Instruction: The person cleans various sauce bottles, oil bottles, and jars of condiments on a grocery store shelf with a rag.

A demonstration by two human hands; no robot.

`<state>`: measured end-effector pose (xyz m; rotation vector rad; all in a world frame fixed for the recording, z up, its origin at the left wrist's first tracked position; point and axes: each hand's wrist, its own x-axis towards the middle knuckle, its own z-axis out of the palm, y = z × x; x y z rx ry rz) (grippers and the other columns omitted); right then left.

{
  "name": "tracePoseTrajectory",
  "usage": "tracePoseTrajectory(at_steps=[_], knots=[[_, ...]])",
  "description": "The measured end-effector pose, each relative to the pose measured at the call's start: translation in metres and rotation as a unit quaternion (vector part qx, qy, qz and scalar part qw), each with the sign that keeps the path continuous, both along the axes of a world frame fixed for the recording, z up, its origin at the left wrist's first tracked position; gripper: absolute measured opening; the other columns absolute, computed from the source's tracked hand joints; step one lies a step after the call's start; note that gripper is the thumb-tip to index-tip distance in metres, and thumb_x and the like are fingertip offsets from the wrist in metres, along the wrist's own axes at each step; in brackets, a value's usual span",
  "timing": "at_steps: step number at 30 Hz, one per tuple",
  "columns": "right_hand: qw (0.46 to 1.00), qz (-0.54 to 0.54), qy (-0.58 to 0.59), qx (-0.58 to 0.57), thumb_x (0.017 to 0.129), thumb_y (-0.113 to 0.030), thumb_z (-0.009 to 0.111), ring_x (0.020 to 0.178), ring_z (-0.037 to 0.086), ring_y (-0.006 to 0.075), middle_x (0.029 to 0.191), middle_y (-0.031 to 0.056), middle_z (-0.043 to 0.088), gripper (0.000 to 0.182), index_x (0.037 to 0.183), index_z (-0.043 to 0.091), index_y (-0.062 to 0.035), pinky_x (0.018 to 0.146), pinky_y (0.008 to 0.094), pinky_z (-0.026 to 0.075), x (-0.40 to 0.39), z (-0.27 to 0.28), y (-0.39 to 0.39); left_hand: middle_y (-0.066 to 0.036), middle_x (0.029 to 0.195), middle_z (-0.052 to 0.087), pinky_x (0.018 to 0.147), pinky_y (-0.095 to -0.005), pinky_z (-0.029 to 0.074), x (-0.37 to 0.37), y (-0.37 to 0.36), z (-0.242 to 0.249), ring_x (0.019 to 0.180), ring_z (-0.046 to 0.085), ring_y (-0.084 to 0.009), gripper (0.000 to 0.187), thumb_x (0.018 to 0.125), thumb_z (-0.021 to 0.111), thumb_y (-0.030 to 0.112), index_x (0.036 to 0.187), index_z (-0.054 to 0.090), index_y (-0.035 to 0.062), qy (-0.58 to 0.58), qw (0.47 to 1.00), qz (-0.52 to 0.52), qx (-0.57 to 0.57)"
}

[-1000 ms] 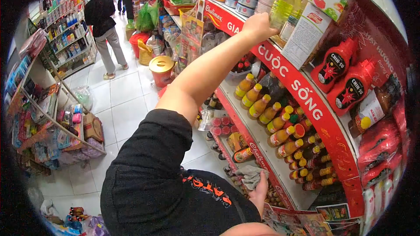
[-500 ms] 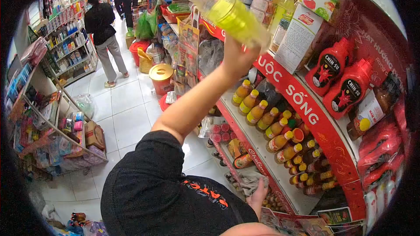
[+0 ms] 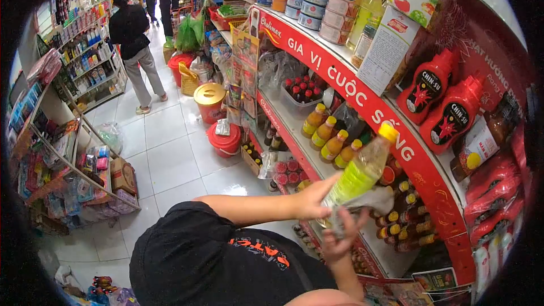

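My left hand (image 3: 313, 198) is wrapped round the lower part of a clear plastic bottle (image 3: 358, 175) with a yellow cap and a yellow-green label. The bottle is tilted, cap up and to the right, in front of the shelf. Close against its lower side is my right hand (image 3: 343, 231), slightly blurred, its fingers closed on a grey cloth (image 3: 377, 199). Part of the cloth lies behind the bottle and touches it. Sauce bottles with yellow caps (image 3: 334, 146) stand in rows on the shelf behind.
A red-edged shelf (image 3: 317, 59) carries stacked cans (image 3: 309, 0), a white carton (image 3: 385, 51) and red Chin-Su bottles (image 3: 447, 116). Red buckets (image 3: 224, 140) stand on the tiled floor. A person in black (image 3: 129, 28) stands in the aisle. Goods racks (image 3: 79, 153) line the left.
My left hand has brought the bottle down from the upper shelf to the front of the middle shelf. My right hand has raised the cloth to meet the bottle.
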<state>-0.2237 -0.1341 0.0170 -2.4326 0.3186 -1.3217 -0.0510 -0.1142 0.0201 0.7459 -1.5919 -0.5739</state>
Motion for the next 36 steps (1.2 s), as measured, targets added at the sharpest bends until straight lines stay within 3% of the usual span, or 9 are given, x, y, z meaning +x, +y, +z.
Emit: tracePoseTrajectory(at_steps=[3, 6, 13, 20, 22, 25, 27, 31, 36], knots=[[0.996, 0.061, -0.038, 0.058, 0.087, -0.032, 0.042, 0.128, 0.016, 0.0382, 0.139, 0.0247, 0.015, 0.045, 0.122, 0.043, -0.0036, 0.102, 0.0490, 0.017, 0.013, -0.004, 0.000, -0.022, 0.126, 0.040, 0.095, -0.0318, 0.033, 0.004, 0.008, 0.019, 0.113, 0.045, -0.0280, 0.094, 0.073, 0.056, 0.033, 0.137, -0.005, 0.0012, 0.060, 0.997, 0.014, 0.046], [0.993, -0.026, -0.118, -0.006, 0.083, -0.034, 0.046, 0.124, 0.023, 0.0413, 0.128, 0.0242, 0.035, 0.049, 0.120, 0.044, -0.0013, 0.102, 0.0497, 0.020, 0.021, 0.019, -0.023, -0.023, 0.126, 0.040, 0.094, -0.0327, 0.034, 0.001, 0.011, 0.002, 0.112, 0.045, -0.0298, 0.093, 0.074, 0.055, 0.036, 0.137, -0.004, 0.0009, -0.053, 0.996, 0.010, 0.073], [0.930, 0.091, -0.260, 0.243, 0.085, -0.033, 0.041, 0.124, 0.029, 0.0325, 0.137, 0.0210, 0.022, 0.059, 0.131, 0.027, 0.0002, 0.099, 0.0441, 0.029, 0.022, 0.043, -0.017, -0.022, 0.132, 0.032, 0.097, -0.0338, 0.031, -0.003, 0.023, 0.042, 0.118, 0.040, -0.0293, 0.094, 0.076, 0.052, 0.044, 0.137, -0.004, -0.0010, -0.068, 0.995, -0.072, 0.026], [0.992, 0.041, -0.083, -0.084, 0.083, -0.033, 0.041, 0.124, 0.025, 0.0386, 0.135, 0.0246, 0.024, 0.059, 0.130, 0.027, 0.0005, 0.101, 0.0492, 0.024, 0.013, 0.047, -0.008, -0.017, 0.141, 0.016, 0.104, -0.0338, 0.017, -0.011, 0.021, 0.055, 0.130, 0.019, -0.0227, 0.100, 0.076, 0.053, 0.054, 0.136, -0.001, -0.0044, 0.166, 0.975, -0.145, 0.029], [0.990, -0.025, -0.094, -0.100, 0.081, -0.027, 0.042, 0.120, 0.027, 0.0474, 0.130, 0.0260, 0.029, 0.053, 0.126, 0.032, -0.0007, 0.099, 0.0563, 0.024, 0.004, 0.071, -0.014, -0.022, 0.139, 0.021, 0.103, -0.0336, 0.021, -0.010, 0.022, 0.036, 0.128, 0.026, -0.0282, 0.097, 0.078, 0.047, 0.056, 0.136, 0.001, -0.0058, -0.050, 0.997, -0.054, -0.026], [0.917, 0.085, -0.305, 0.242, 0.082, -0.027, 0.042, 0.119, 0.029, 0.0481, 0.127, 0.0226, 0.033, 0.050, 0.125, 0.033, -0.0030, 0.096, 0.0568, 0.029, 0.002, 0.086, -0.008, -0.024, 0.137, 0.025, 0.101, -0.0330, 0.025, -0.016, 0.035, 0.045, 0.126, 0.030, -0.0289, 0.096, 0.077, 0.049, 0.054, 0.136, 0.001, -0.0057, -0.082, 0.988, -0.130, 0.026], [0.979, -0.039, -0.192, -0.050, 0.082, -0.032, 0.042, 0.119, 0.031, 0.0415, 0.129, 0.0241, 0.031, 0.057, 0.129, 0.031, -0.0016, 0.097, 0.0528, 0.028, 0.004, 0.067, -0.014, -0.023, 0.138, 0.023, 0.100, -0.0329, 0.027, -0.007, 0.040, 0.061, 0.126, 0.031, -0.0277, 0.100, 0.075, 0.050, 0.055, 0.135, 0.001, -0.0077, -0.103, 0.983, -0.122, 0.092], [0.976, 0.067, 0.105, -0.178, 0.086, -0.032, 0.045, 0.117, 0.036, 0.0384, 0.128, 0.0225, 0.036, 0.052, 0.126, 0.037, 0.0013, 0.097, 0.0502, 0.029, -0.001, 0.042, 0.004, -0.021, 0.138, 0.024, 0.102, -0.0328, 0.023, 0.000, 0.029, 0.067, 0.127, 0.029, -0.0271, 0.090, 0.078, 0.052, 0.042, 0.138, 0.000, -0.0012, 0.021, 1.000, 0.016, -0.008], [0.992, 0.114, -0.015, -0.055, 0.083, -0.031, 0.050, 0.116, 0.039, 0.0396, 0.125, 0.0260, 0.038, 0.050, 0.124, 0.043, -0.0026, 0.095, 0.0473, 0.033, 0.015, 0.047, 0.004, -0.019, 0.141, 0.020, 0.104, -0.0324, 0.015, -0.019, 0.027, 0.054, 0.130, 0.022, -0.0240, 0.079, 0.083, 0.049, 0.032, 0.138, 0.003, -0.0016, 0.284, 0.958, -0.030, -0.022]])
